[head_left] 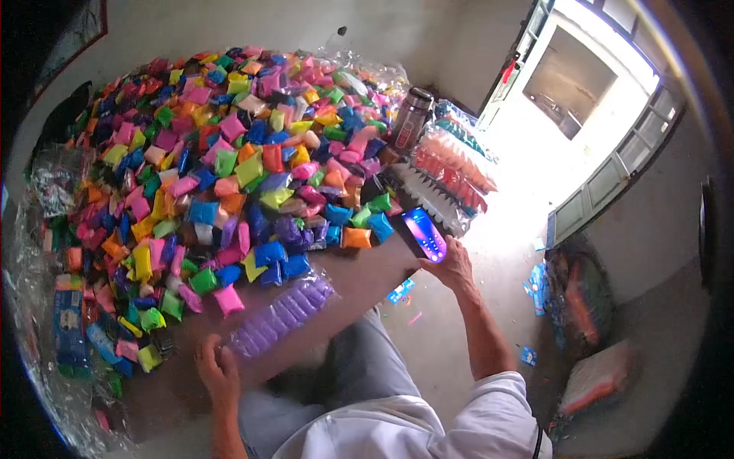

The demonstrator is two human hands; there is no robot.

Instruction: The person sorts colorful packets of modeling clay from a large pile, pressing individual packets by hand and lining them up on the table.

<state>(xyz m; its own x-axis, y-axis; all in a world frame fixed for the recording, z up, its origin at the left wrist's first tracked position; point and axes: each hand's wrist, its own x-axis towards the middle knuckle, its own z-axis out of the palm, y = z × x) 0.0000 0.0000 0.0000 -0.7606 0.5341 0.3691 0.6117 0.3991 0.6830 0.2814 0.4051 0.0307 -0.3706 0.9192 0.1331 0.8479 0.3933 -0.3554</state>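
Pack of purple pouches (281,315) lies on the bench (350,269), its length slanting forward-right from the nearer left grip (215,366), its closure unclear; right grip (451,264) holds a phone (423,235).

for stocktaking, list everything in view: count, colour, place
Flat table: 1, brown, centre
Small plastic packets: many, multicoloured, heaped on table
Clear bag of packets: 1, purple, table's near edge
Rectangular lit smartphone: 1, black, right grip
Cylindrical metal flask: 1, grey, heap's far right
Wrapped packs: several, mixed colours, beside flask
Flat printed scraps: several, blue, floor
Panelled door leaves: 2, pale, right
Cloth shirt: 1, white, worn
Cloth trousers: 1, grey, worn
Left grip: 1, bare, near clear bag
Right grip: 1, bare, on smartphone
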